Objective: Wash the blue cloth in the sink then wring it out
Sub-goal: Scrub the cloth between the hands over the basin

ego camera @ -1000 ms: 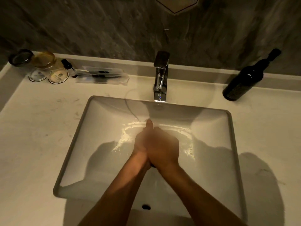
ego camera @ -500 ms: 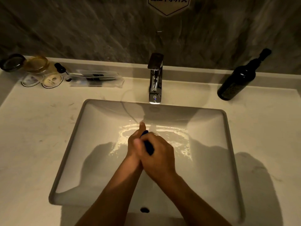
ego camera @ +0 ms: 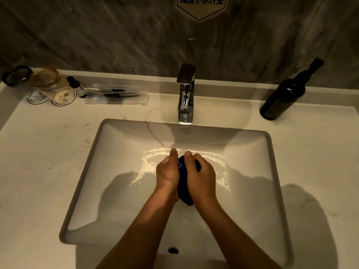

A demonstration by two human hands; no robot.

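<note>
The blue cloth (ego camera: 184, 183) is bunched lengthwise between left hand (ego camera: 167, 173) and right hand (ego camera: 202, 176), each grip clenched round it over the sink (ego camera: 272, 171).

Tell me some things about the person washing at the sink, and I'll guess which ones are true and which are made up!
1. Both hands squeeze the blue cloth between them. True: the left hand and right hand press it from each side.
2. The hands are over the sink. True.
3. The dark bottle stands left of the tap. False: it stands on the right of the counter.
4. The cloth is spread out flat. False: it is bunched into a lump.
5. Small jars sit in the far left corner. True.
6. The cloth is red. False: it is blue.
</note>
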